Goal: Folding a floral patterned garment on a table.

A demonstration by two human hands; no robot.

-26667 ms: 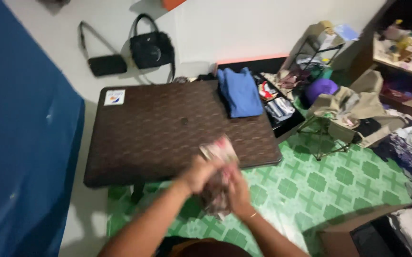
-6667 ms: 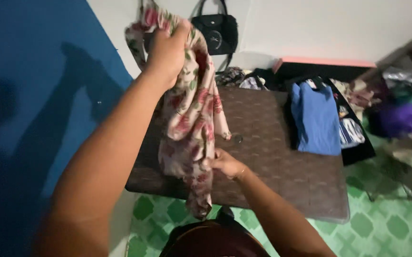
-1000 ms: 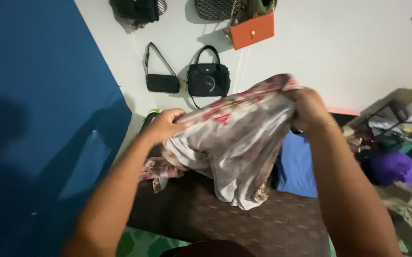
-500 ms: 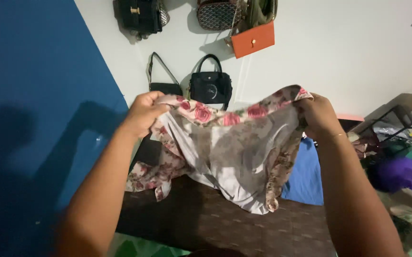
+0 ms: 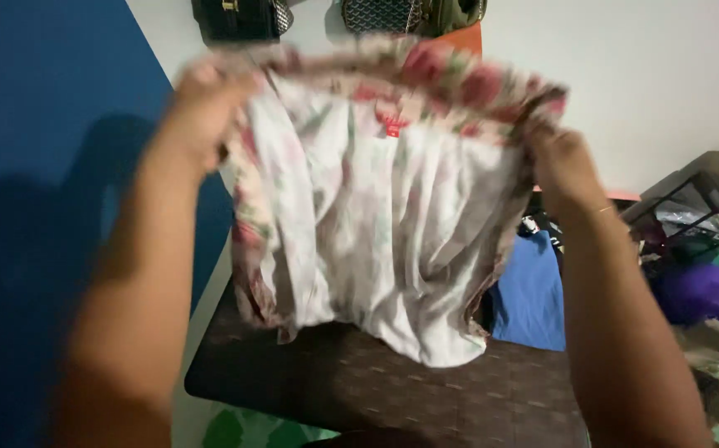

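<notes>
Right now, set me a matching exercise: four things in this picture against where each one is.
Things:
1. floral garment
2. blue folded cloth
3. purple bundle
4. dark brown table

Places:
A. far right, among the clutter
B. lying on the table's right part
C. under the hanging hem
D. held up by the left hand and right hand

Pairs: 1-D, 2-B, 3-A, 4-C

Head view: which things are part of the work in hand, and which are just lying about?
In hand:
left hand
right hand
floral, white-lined fabric garment
dark brown patterned table

Lying about:
folded blue cloth
purple bag
dark handbags on wall
</notes>
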